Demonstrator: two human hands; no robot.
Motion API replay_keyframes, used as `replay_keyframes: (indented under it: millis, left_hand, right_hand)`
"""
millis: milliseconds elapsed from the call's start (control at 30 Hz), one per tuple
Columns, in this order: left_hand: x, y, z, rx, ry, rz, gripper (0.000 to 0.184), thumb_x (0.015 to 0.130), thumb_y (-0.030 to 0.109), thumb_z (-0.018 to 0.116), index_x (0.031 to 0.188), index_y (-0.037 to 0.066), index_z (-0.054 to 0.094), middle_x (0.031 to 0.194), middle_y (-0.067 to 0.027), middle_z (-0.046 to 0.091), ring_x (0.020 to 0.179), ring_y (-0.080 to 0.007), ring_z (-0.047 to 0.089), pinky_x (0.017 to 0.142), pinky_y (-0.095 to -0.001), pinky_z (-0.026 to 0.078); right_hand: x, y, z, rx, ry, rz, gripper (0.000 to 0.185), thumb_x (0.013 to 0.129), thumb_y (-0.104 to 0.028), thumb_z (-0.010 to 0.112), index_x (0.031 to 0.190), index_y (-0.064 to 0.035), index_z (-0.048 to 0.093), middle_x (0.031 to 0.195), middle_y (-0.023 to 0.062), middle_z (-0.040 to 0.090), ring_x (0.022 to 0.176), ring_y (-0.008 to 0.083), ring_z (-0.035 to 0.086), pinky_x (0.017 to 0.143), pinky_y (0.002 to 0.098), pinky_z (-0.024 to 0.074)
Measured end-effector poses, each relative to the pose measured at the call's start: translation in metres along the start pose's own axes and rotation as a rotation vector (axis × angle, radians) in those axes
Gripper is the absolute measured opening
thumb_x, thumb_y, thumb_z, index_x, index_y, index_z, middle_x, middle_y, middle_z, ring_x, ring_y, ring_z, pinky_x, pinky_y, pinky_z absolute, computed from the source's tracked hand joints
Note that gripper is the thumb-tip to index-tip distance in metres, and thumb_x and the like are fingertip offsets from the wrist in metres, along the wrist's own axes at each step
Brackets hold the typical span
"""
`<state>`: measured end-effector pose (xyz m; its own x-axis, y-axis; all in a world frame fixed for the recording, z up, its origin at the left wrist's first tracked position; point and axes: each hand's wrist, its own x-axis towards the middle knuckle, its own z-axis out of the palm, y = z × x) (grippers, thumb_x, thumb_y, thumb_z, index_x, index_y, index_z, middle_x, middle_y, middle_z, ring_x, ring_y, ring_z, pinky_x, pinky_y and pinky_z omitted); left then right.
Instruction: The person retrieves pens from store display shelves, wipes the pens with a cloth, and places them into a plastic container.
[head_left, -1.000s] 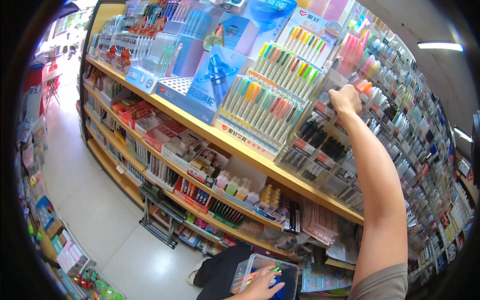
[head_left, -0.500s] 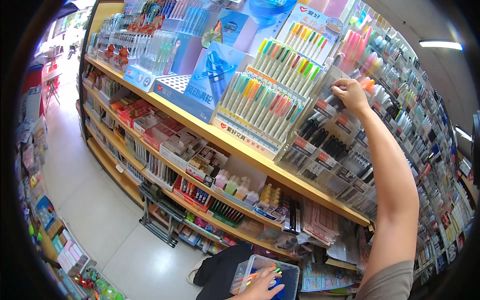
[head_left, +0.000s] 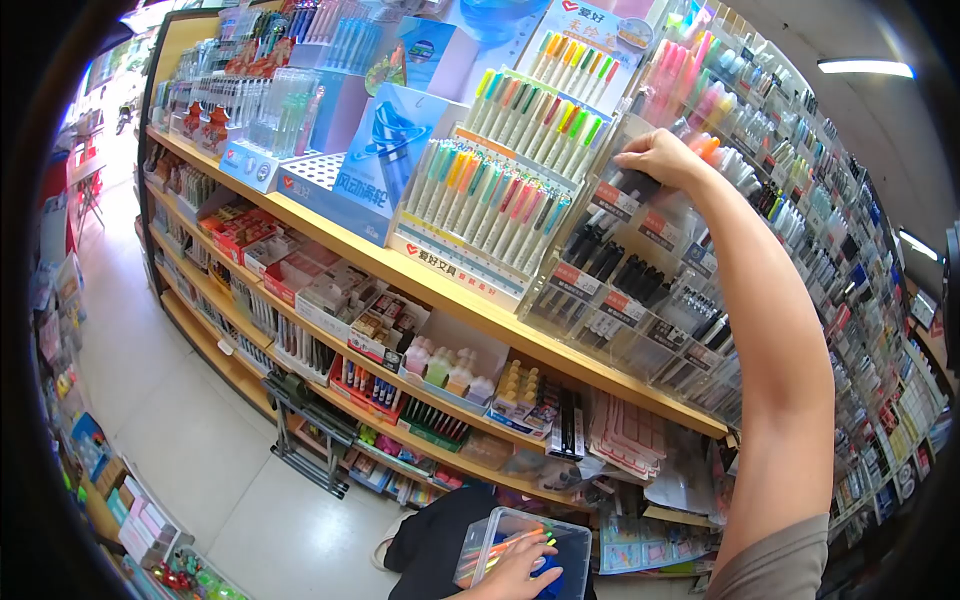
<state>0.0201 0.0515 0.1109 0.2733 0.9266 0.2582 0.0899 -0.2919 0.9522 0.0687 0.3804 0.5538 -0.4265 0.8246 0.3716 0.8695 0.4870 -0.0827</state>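
Note:
My right hand [head_left: 662,160] reaches up into a clear acrylic pen rack [head_left: 560,292], fingers pinched at the top of an upper compartment. Dark pens [head_left: 634,183] stand just below the fingertips; what lies between them is hidden. Low in front of me, my left hand [head_left: 515,572] rests inside a clear plastic box [head_left: 578,540], fingers stretched over several orange and green pens [head_left: 497,548]. Something blue lies under that hand. Left of the rack stands a tiered display of coloured markers [head_left: 490,205].
A wooden shelf edge [head_left: 440,289] runs below the displays. Lower shelves hold boxed stationery and small bottles [head_left: 440,368]. A folded metal stool [head_left: 312,430] leans against them. More pens in racks [head_left: 800,200] fill the right side. Tiled floor [head_left: 200,420] lies left.
The view has shifted, so the shelves appear further left. My right hand stays at the same rack compartment, slightly higher. My left hand's fingers lie further over the pens in the box.

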Motion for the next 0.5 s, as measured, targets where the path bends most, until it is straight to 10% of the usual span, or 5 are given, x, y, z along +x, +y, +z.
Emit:
replay_keyframes:
  millis: [500]
  left_hand:
    - [-0.001, -0.006, -0.009, 0.003, 0.006, 0.010, 0.033, 0.076, 0.027, 0.062, 0.102, 0.009, 0.056, 0.123, -0.0139, 0.047, 0.115, -0.0295, 0.043, 0.095, -0.0385, 0.035]
  right_hand:
    - [0.002, -0.011, 0.034, -0.225, 0.332, -0.040, 0.030, 0.075, -0.032, 0.051, 0.077, -0.0060, 0.067, 0.073, 0.0165, 0.062, 0.069, 0.0294, 0.062, 0.066, 0.0368, 0.0475]
